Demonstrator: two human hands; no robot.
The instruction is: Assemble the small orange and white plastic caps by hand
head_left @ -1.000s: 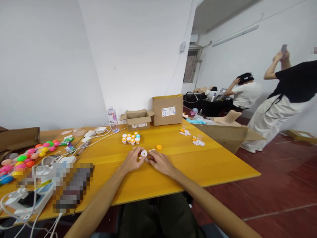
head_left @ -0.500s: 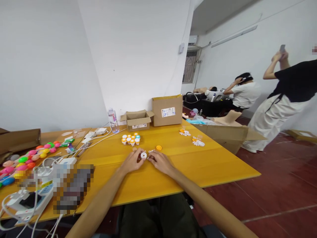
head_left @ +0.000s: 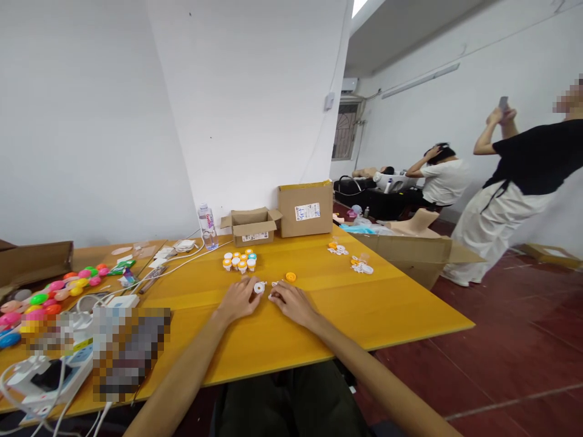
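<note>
Both my hands rest on the yellow table [head_left: 373, 309] near its middle. My left hand [head_left: 237, 300] pinches a small white round part [head_left: 259, 287] at its fingertips. My right hand [head_left: 291, 302] lies beside it with its fingers curled on a tiny white piece [head_left: 272, 297]; whether it grips that piece I cannot tell. An orange cap [head_left: 290, 277] lies just beyond my right hand. A cluster of small white and orange cups [head_left: 239, 261] stands further back.
Two cardboard boxes [head_left: 306, 209] and a water bottle [head_left: 206, 226] stand by the wall. Colourful plastic eggs [head_left: 54, 294], cables and devices crowd the table's left. Small parts [head_left: 362, 265] lie right. A large carton [head_left: 414, 252] stands off the edge; two people are beyond.
The view has tilted up a little. My hands have stayed together around the white round part, with the fingers shifting slightly. The person in black has kept both arms raised.
</note>
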